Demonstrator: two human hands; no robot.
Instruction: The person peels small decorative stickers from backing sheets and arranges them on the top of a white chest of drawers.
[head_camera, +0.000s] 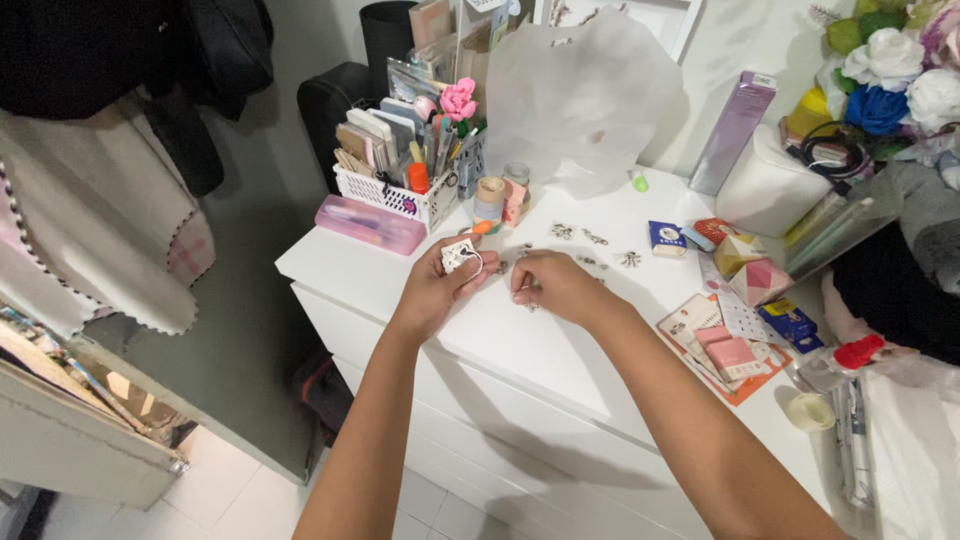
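Left hand (437, 283): grip closed on one small white card (458, 256) carrying a metal trinket, pinched between thumb and fingertips, held just above the white worktop (380, 270). One card only in this grip.

Right hand (553, 285): knuckles up, fingers curled down onto the worktop. Something small and metallic shows at the fingertips, but whether the grip is closed on it cannot be told.

Just beyond the two grips, scattered on the worktop: small metal charms (594, 238), about five or six visible; exact count uncertain, some are partly hidden by the hands.

Beyond the left grip: one white slotted organiser basket (388, 192) packed with cards and pens, one pink artificial flower (459, 99) rising from it. Left of that, one pink translucent case (369, 224). Between basket and charms, a short stack of tape rolls (489, 198), roughly three.

To the right of the right grip: one small blue box (666, 238), two faceted paper boxes (750, 268) (one yellow, one pink), one spread of pink cards and sticker sheets (725, 340).

Farther right, near the worktop edge: one tape roll (810, 411).
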